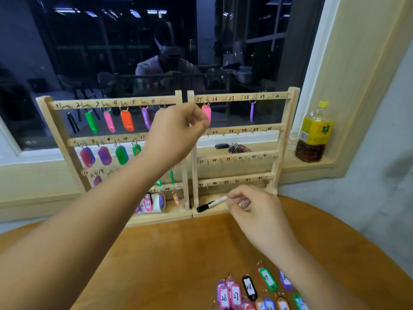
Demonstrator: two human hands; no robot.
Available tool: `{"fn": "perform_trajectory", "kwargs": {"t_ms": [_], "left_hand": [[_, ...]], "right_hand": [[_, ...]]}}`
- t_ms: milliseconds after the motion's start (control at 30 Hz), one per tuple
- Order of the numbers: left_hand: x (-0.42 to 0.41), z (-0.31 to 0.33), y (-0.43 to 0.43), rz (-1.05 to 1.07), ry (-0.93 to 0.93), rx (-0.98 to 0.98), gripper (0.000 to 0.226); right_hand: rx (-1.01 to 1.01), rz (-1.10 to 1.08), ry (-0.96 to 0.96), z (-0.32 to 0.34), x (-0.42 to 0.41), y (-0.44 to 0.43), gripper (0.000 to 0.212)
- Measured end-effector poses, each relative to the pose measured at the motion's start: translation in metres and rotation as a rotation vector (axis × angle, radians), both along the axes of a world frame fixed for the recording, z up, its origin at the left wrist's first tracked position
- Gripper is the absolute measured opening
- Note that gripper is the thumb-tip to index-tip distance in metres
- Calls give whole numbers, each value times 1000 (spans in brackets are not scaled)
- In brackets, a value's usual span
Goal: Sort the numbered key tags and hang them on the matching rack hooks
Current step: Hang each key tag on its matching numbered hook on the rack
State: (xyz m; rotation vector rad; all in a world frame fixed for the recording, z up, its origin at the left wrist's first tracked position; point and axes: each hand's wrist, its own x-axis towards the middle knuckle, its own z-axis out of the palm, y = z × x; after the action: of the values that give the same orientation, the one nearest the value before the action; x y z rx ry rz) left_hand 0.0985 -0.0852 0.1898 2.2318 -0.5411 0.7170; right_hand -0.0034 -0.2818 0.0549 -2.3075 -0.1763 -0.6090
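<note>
Two wooden racks stand side by side at the far edge of the round wooden table [167, 253]. On the right-hand wooden rack [283, 130] a pink plastic key tag [207, 111] hangs by its metal ring under the hook marked 25. My left hand [178, 128] is raised to it, thumb and forefinger pinching the tag's lower end, so the tag sits just past my fingertips, not in the palm. To finish this well I'd check the ring sits fully over the hook before letting go, then ease the fingers apart without tugging downward. My right hand [252, 206] hovers low beside the black-capped marker pen [211, 204], fingers curled; I cannot tell whether it holds anything. The loose numbered tags [234, 294] wait near the table's front edge, 26 and 27 among them.
</note>
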Motion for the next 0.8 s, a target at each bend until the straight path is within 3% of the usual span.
{"fn": "perform_trajectory", "kwargs": {"t_ms": [433,633,800], "left_hand": [[-71,-177,19,-180,523,80,10],[-93,-217,13,-314,686,277,13],[-103,-230,5,-357,709,311,18]], "right_hand": [[-135,25,339,-80,-44,2,11],[-296,71,402,-90,-50,-2,8],[-350,81,386,-93,-52,1,8]]}}
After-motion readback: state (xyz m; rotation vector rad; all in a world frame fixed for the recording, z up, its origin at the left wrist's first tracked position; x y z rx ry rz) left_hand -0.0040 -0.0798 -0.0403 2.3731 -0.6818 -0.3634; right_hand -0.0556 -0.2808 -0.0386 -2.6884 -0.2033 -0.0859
